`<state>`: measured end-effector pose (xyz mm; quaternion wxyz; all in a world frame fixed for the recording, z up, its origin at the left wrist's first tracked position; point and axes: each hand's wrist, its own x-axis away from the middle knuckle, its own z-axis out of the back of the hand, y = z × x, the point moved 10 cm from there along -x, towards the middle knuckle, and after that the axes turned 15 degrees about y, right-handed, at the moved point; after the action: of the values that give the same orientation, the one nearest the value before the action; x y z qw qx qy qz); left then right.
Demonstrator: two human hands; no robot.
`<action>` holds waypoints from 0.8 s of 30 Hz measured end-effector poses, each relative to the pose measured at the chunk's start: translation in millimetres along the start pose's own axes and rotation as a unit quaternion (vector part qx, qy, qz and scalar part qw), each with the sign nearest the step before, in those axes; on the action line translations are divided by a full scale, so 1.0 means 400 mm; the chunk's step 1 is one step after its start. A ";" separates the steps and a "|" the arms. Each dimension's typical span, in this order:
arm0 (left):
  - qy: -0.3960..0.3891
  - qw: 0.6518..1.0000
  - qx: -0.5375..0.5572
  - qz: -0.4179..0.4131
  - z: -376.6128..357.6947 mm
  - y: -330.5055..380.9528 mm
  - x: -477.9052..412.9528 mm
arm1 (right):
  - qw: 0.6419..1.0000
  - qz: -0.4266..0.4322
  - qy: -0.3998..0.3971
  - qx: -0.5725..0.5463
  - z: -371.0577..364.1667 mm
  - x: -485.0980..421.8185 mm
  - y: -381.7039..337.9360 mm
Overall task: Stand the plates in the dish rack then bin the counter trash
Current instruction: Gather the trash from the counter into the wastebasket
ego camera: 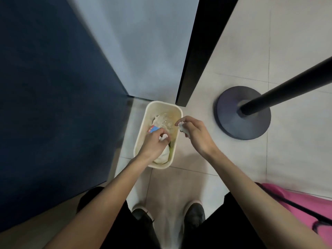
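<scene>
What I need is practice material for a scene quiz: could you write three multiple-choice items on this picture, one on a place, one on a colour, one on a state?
1. Where does the bin stand? A on a counter; B on the floor; C on a chair.
2. What colour is the bin? A cream; B red; C green.
3. What is the left hand doing? A lying flat on the floor; B gripping a white wad over the bin; C hanging idle.
Answers: 1 B, floor tiles lie all around it; 2 A, its walls and rim are cream; 3 B, curled fingers hold the wad above the bin's opening.
</scene>
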<state>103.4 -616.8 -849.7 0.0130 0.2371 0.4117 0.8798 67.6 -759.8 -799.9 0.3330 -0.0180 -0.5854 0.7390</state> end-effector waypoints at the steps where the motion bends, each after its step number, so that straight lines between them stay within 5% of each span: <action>1: -0.011 1.000 -0.010 -0.005 -0.021 -0.017 -0.015 | 1.000 0.012 -0.002 0.006 -0.010 -0.022 0.011; 11: -0.138 0.987 -0.080 -0.034 -0.130 -0.096 -0.077 | 0.991 0.112 -0.021 0.069 -0.110 -0.163 0.053; 17: -0.098 0.988 -0.107 -0.055 -0.001 -0.071 -0.121 | 0.969 0.179 -0.031 0.170 -0.183 -0.213 0.039; 24: 0.040 0.994 -0.080 -0.057 0.165 -0.079 -0.158 | 0.903 0.306 -0.078 0.293 -0.316 -0.211 0.011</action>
<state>182.3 -562.3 -862.4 0.0651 0.1762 0.3531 0.9165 183.8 -695.8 -874.3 0.0346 -0.0401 -0.3320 0.9418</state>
